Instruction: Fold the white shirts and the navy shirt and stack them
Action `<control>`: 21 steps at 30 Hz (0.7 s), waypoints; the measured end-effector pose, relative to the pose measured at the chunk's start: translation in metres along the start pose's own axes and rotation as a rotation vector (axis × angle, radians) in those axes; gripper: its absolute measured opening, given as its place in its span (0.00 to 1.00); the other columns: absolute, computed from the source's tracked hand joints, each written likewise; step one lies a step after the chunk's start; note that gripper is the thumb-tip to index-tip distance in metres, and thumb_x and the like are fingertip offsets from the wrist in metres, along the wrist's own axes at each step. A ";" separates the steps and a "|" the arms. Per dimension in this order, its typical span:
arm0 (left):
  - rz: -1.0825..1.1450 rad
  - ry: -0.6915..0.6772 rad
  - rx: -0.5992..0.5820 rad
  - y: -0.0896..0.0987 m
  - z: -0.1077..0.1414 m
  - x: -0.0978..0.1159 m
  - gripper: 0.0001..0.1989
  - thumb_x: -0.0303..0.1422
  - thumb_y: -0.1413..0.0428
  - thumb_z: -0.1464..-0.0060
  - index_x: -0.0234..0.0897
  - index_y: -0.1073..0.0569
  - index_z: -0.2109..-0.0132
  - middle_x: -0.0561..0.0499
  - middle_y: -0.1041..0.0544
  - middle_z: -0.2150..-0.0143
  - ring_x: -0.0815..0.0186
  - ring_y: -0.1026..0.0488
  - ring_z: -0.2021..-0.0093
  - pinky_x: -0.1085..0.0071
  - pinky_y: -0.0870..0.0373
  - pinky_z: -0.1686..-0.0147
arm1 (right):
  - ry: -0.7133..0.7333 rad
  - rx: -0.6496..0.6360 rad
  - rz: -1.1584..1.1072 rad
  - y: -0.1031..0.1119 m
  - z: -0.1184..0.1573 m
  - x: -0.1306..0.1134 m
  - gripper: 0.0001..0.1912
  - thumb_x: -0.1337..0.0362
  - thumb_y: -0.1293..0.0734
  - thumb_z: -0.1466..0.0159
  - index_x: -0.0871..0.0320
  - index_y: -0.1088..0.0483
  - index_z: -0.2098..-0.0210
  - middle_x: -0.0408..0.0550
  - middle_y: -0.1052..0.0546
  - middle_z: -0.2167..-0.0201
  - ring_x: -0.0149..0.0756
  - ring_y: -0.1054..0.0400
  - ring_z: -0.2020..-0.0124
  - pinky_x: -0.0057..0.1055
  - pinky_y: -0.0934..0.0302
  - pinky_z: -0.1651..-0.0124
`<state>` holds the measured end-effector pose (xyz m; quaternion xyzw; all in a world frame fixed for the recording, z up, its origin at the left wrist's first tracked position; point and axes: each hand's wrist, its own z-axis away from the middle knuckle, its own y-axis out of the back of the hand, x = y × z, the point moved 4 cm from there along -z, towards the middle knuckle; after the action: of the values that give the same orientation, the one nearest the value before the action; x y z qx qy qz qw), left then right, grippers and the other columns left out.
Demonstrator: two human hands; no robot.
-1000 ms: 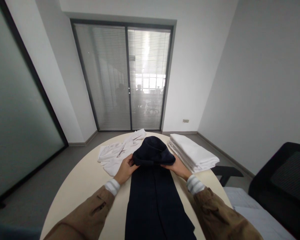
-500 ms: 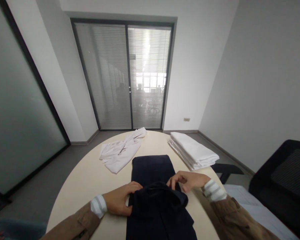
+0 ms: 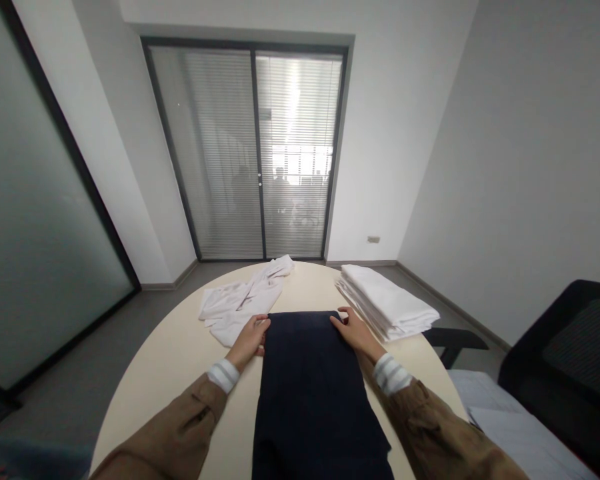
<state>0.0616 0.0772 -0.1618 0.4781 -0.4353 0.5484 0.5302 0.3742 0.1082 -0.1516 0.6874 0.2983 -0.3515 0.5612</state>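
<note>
A dark navy folded garment (image 3: 310,393) lies lengthwise on the round table, its near end running out of the bottom of the view. At its far left corner my left hand (image 3: 250,339) pinches the edge, the thumb mostly hidden. My right hand (image 3: 355,331) grips the far right corner, fingers bent over the cloth. The cloth between the hands is flat and smooth. Just beyond my left hand lies a crumpled pale white garment (image 3: 245,300). To the right of my right hand sits a stack of folded white cloth (image 3: 387,300).
The round cream table (image 3: 165,373) has its curved edge all around. A black chair (image 3: 565,360) stands at the right, with light-coloured cloth (image 3: 510,420) beside it, below table height. Glass doors with blinds (image 3: 255,153) are at the back. Part of another person shows at the lower left.
The bunched upper layer of the navy garment now lies flat. Both hands have moved forward from its middle to its far corners.
</note>
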 end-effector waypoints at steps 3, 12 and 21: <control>0.006 -0.046 0.031 0.000 -0.013 0.005 0.27 0.44 0.40 0.44 0.38 0.33 0.41 0.57 0.30 0.76 0.70 0.34 0.82 0.77 0.39 0.83 | 0.057 -0.045 -0.017 -0.006 -0.003 0.002 0.27 0.49 0.32 0.40 0.55 0.30 0.45 0.44 0.26 0.71 0.40 0.30 0.69 0.36 0.37 0.59; 0.119 -0.244 0.044 -0.004 -0.035 0.009 0.23 0.38 0.36 0.49 0.34 0.23 0.47 0.43 0.20 0.51 0.59 0.23 0.52 0.67 0.26 0.53 | 0.166 -0.128 -0.490 -0.013 -0.011 -0.006 0.25 0.51 0.27 0.45 0.54 0.25 0.51 0.51 0.24 0.46 0.45 0.32 0.44 0.42 0.40 0.39; 0.111 -0.341 -0.166 -0.014 -0.033 0.009 0.45 0.32 0.34 0.52 0.38 0.43 0.30 0.42 0.40 0.29 0.55 0.42 0.30 0.60 0.45 0.32 | 0.039 -0.182 -0.495 -0.019 -0.006 0.000 0.39 0.51 0.27 0.43 0.51 0.40 0.35 0.52 0.23 0.52 0.42 0.25 0.55 0.40 0.30 0.50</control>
<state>0.0735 0.1119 -0.1590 0.4939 -0.5882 0.4502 0.4554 0.3598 0.1179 -0.1617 0.5468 0.4986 -0.4367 0.5117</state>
